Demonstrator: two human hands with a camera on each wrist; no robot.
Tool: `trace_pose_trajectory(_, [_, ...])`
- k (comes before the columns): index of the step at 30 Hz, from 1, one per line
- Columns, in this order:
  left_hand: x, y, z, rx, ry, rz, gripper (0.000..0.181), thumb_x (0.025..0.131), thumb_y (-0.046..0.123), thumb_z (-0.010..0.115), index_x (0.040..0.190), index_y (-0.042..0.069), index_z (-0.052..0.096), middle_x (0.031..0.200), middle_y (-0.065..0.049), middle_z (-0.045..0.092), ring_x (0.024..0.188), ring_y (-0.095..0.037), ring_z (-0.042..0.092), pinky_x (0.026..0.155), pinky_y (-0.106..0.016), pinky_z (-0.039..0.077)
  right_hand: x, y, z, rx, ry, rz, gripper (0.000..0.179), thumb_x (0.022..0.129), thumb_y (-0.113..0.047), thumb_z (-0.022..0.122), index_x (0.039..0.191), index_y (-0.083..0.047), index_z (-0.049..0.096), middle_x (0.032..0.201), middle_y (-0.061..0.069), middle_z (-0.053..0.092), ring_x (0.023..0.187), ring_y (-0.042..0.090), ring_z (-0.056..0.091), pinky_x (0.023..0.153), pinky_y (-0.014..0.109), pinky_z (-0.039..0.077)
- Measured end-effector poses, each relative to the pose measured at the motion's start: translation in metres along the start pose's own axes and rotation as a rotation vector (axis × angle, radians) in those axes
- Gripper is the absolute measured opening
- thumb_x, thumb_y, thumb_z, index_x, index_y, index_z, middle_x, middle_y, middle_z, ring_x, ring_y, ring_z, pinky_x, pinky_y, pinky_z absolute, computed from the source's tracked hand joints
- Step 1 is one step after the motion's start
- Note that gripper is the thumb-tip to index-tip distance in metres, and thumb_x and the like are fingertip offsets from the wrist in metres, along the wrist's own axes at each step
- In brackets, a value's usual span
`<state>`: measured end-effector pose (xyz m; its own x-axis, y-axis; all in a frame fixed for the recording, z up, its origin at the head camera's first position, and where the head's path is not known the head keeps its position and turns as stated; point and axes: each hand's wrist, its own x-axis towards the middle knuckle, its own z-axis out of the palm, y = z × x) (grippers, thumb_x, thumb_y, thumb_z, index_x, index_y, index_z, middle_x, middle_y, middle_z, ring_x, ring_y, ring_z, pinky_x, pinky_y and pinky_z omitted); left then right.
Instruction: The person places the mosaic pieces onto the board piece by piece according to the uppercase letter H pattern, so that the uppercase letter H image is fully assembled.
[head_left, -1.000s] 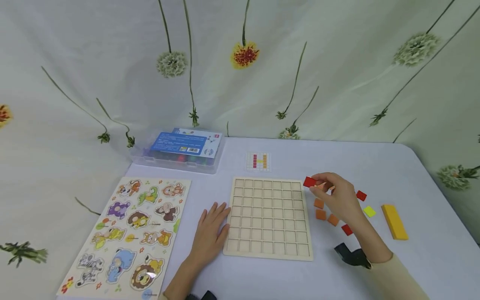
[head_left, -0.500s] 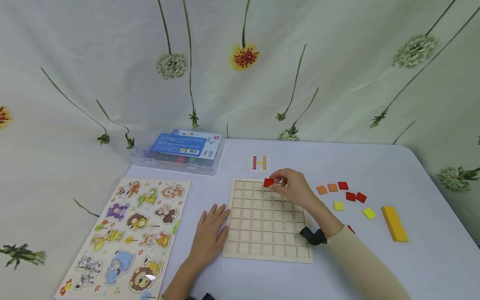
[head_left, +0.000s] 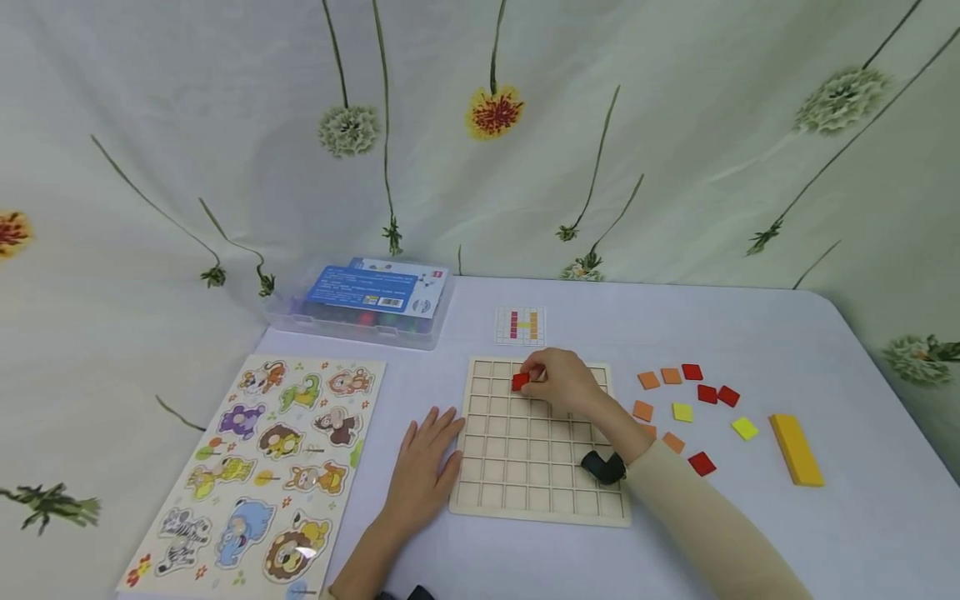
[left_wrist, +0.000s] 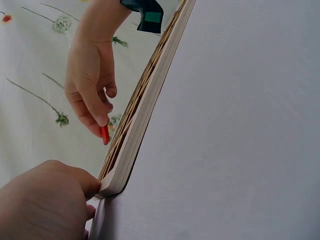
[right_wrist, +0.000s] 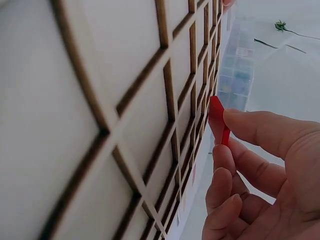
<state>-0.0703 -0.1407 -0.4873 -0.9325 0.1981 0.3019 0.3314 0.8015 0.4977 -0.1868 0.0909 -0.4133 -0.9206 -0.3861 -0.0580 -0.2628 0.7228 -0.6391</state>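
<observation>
My right hand (head_left: 564, 383) pinches a small red square tile (head_left: 520, 382) between thumb and fingers, above the upper rows of the wooden grid board (head_left: 495, 471). In the right wrist view that red tile (right_wrist: 218, 120) is tilted edge-on, near the board's raised grid lines. Fingers extended, my left hand (head_left: 422, 477) rests on the table at the board's left edge. The left wrist view has its thumb (left_wrist: 82, 180) against the corner of the board (left_wrist: 142, 112). No tiles are visible in the board's uncovered squares; the right hand and forearm cover some of them.
Right of the board lie loose red tiles (head_left: 702, 463), orange tiles (head_left: 642, 410) and yellow tiles (head_left: 682, 412), with a yellow block (head_left: 797, 450) farther right. A pattern card (head_left: 521, 326) lies behind the board. At left are an animal puzzle (head_left: 255, 467) and a clear plastic box (head_left: 360, 333).
My right hand has carried the red tile leftward from beside the loose tiles to over the board's upper left part. My left hand stays at the board's edge.
</observation>
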Motion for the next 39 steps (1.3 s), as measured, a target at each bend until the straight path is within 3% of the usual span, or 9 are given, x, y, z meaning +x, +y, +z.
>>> trace_pose_trajectory(11, [0.002,0.003,-0.001,-0.002,-0.011,-0.013,0.044,0.091,0.013,0.062,0.134,0.004,0.057,0.145,-0.014,0.052,0.143,-0.037,0.036,0.116,-0.060,0.021,0.003,0.001,0.005,-0.058,-0.026,-0.007,0.017,0.084,-0.014,0.075,0.099,-0.006,0.071,0.084,0.001,0.064,0.075,0.014,0.055,0.066,0.026,0.045])
trace_pose_trajectory(23, [0.000,0.001,0.001,0.005,-0.001,-0.007,0.044,0.091,0.013,0.063,0.134,0.005,0.057,0.145,-0.014,0.052,0.143,-0.037,0.036,0.116,-0.060,0.021,-0.006,0.001,-0.006,0.008,-0.012,-0.008,0.026,0.083,-0.013,0.075,0.107,-0.004,0.069,0.084,0.002,0.065,0.074,0.013,0.055,0.068,0.027,0.047])
trace_pose_trajectory(30, [-0.001,-0.002,0.002,0.016,0.005,-0.008,0.045,0.091,0.013,0.063,0.135,0.005,0.057,0.146,-0.013,0.052,0.143,-0.037,0.036,0.116,-0.060,0.022,-0.040,0.010,-0.024,0.125,0.080,-0.050,0.040,0.084,-0.012,0.074,0.122,-0.002,0.064,0.092,0.008,0.065,0.076,0.015,0.055,0.063,0.026,0.046])
trace_pose_trajectory(39, [0.000,-0.001,0.002,0.021,0.003,-0.004,0.044,0.091,0.013,0.062,0.134,0.005,0.057,0.145,-0.013,0.052,0.142,-0.037,0.037,0.116,-0.060,0.022,-0.114,0.043,-0.050,0.111,0.253,0.004,0.049,0.082,-0.010,0.078,0.128,-0.006,0.060,0.098,0.011,0.062,0.076,0.011,0.055,0.060,0.021,0.047])
